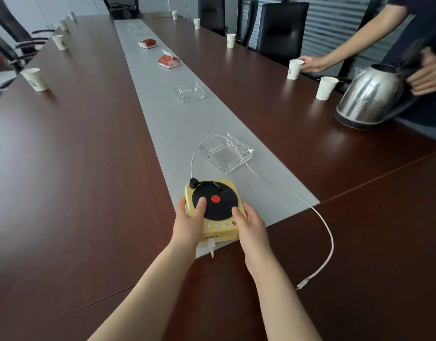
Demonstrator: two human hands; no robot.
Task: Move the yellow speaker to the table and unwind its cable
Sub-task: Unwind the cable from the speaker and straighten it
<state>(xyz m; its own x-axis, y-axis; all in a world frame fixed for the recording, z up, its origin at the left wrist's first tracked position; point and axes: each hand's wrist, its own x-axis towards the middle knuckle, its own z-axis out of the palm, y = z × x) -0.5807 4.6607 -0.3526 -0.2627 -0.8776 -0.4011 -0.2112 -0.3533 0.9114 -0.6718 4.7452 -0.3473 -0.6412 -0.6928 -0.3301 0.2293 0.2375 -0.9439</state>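
The yellow speaker [219,230], shaped like a small record player with a black disc and red dot on top, rests on the near end of the grey table runner [177,124]. My left hand [190,222] grips its left side, thumb on the disc. My right hand [251,225] grips its right side, thumb on the disc's edge. Its white cable [327,232] runs from behind the speaker, loops over a glass ashtray [226,153], then trails right across the dark table [76,168] to a loose plug. A short white connector sticks out of the speaker's front.
At the right edge another person holds a steel kettle [369,97] and a paper cup [294,68]; a second cup [326,87] stands nearby. More cups line both table sides. Another ashtray [189,92] and red tissue packs [169,60] sit along the runner. Black chairs surround the table.
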